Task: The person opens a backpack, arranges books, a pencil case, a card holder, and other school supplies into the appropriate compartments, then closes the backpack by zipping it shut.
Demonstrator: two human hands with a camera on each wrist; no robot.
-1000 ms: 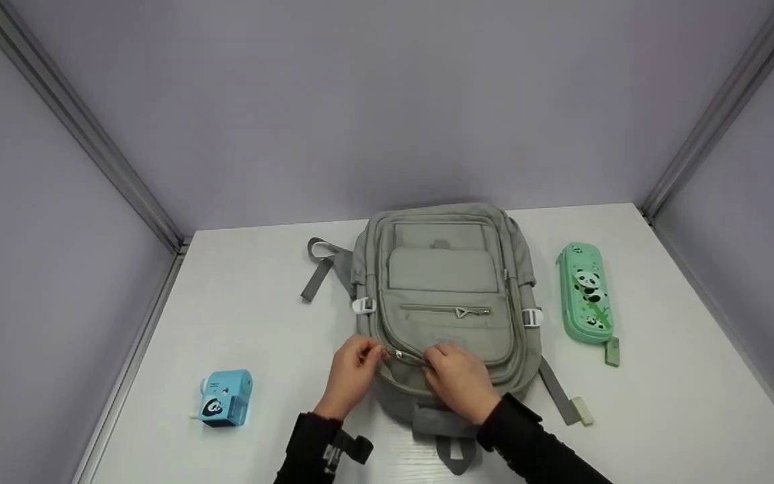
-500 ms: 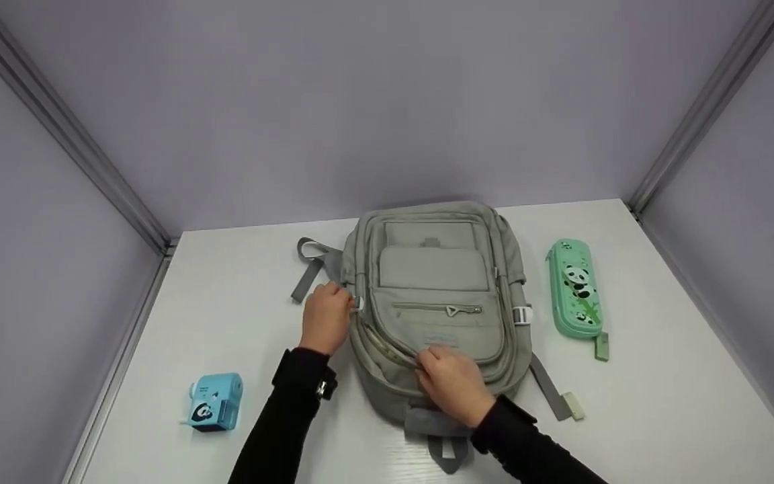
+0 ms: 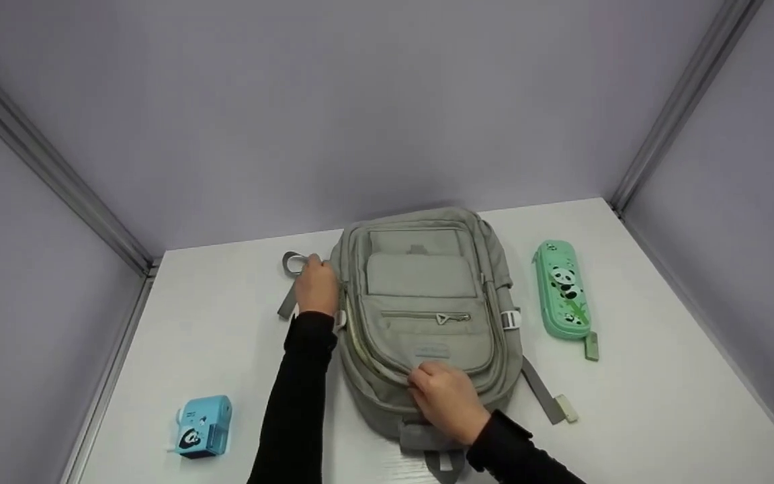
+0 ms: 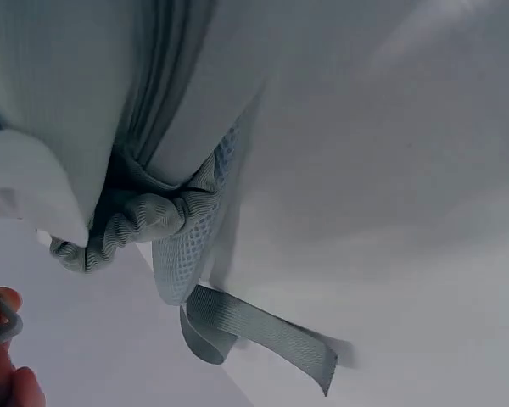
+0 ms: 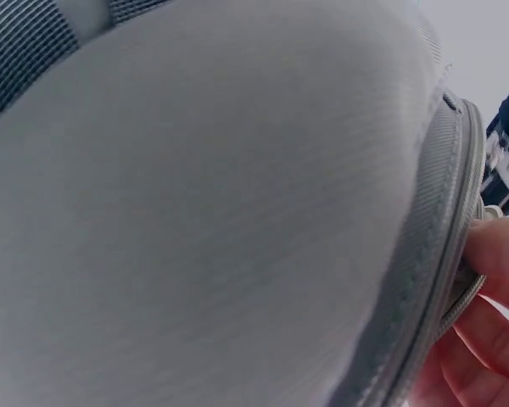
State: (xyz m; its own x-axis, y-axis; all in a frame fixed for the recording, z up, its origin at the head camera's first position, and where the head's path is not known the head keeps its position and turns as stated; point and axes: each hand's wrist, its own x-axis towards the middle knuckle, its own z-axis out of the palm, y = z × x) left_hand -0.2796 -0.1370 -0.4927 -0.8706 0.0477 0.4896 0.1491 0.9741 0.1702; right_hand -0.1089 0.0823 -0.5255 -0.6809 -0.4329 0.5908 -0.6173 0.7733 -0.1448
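A grey-green backpack lies front side up on the white table. At its left edge my left hand pinches a zipper pull, seen at the lower left of the left wrist view. Between the hands the front compartment's zipper is parted along the lower left curve. My right hand pinches the fabric edge of that opening near the bottom of the bag; the thumb and fingers show beside the zipper teeth in the right wrist view. What lies inside the compartment is hidden.
A green panda pencil case lies right of the bag. A blue panda pencil sharpener with a crank stands at the left front. Loose straps stick out from the bag's sides. Grey-purple panels enclose the table's back and sides.
My left hand has moved from the bag's lower edge up along its left side, and the zipper has parted behind it. My right hand keeps its hold at the bottom edge.
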